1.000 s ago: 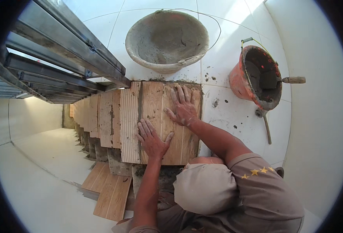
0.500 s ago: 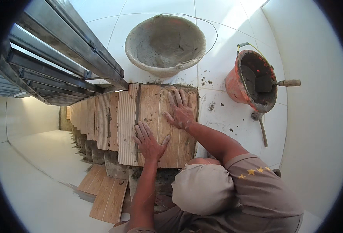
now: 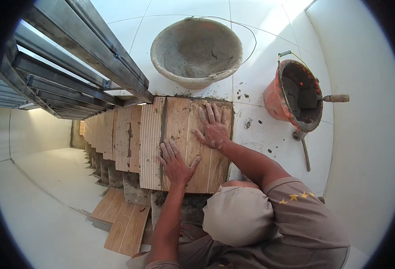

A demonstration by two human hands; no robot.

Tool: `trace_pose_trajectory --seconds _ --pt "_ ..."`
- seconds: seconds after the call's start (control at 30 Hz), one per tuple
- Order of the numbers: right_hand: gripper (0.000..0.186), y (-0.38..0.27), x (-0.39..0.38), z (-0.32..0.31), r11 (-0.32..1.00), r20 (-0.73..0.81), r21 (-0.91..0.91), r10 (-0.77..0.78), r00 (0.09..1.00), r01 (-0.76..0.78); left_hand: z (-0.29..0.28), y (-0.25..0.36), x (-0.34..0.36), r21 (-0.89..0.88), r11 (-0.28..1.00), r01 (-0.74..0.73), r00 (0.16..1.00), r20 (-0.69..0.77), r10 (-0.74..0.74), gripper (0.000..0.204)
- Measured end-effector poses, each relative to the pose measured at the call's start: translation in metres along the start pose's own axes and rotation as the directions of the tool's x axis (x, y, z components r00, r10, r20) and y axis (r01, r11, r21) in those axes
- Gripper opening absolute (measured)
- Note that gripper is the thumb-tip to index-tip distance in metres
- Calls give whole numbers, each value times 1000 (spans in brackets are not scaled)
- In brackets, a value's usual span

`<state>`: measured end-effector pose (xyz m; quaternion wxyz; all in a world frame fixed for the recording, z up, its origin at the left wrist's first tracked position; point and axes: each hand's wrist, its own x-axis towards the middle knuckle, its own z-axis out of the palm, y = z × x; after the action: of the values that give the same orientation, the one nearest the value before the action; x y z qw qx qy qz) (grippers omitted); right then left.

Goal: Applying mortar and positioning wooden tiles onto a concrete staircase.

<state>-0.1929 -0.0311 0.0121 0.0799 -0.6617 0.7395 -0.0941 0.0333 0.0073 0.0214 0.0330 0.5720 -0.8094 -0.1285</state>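
My left hand (image 3: 177, 165) lies palm down with fingers spread on a wood-look tile (image 3: 197, 172) at the top of a staircase. Farther forward and to the right, my right hand (image 3: 214, 128) presses flat on the same tiled step, its fingers also apart. Grey mortar dust coats both hands. Left of my left hand runs a ribbed tile strip (image 3: 152, 148) along the step edge, with a dark mortar joint beside it. Wet mortar borders the step's far and right edges.
A wide bucket (image 3: 196, 80) with mortar stands beyond the step. To the right are an orange bucket (image 3: 276, 101) holding mortar and a wooden-handled trowel (image 3: 336, 98), and a hammer-like tool (image 3: 306, 154). Metal railing (image 3: 94, 45) rises left. Loose tiles (image 3: 126, 228) lie lower left.
The whole view has shifted slightly, so everything sits a little farther right. Both hands stay flat on the tiled step in nearly the same places.
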Motion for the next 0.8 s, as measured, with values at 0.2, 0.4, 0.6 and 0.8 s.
trace_pose_trajectory --seconds 0.2,0.4,0.6,0.8 --pt "99 4 0 0 1000 51 -6 6 999 -5 -3 3 2 20 1000 21 999 43 -22 135" --pt "98 -2 5 -7 999 -4 -34 -35 999 34 -2 1 4 41 999 1 1000 -1 -1 136" --pt "93 -23 20 -6 1000 14 -10 -9 1000 9 -3 2 5 27 1000 3 1000 7 -3 139" --pt "91 -26 37 -7 977 25 41 -210 977 209 1 2 6 13 1000 -15 1000 -2 15 138"
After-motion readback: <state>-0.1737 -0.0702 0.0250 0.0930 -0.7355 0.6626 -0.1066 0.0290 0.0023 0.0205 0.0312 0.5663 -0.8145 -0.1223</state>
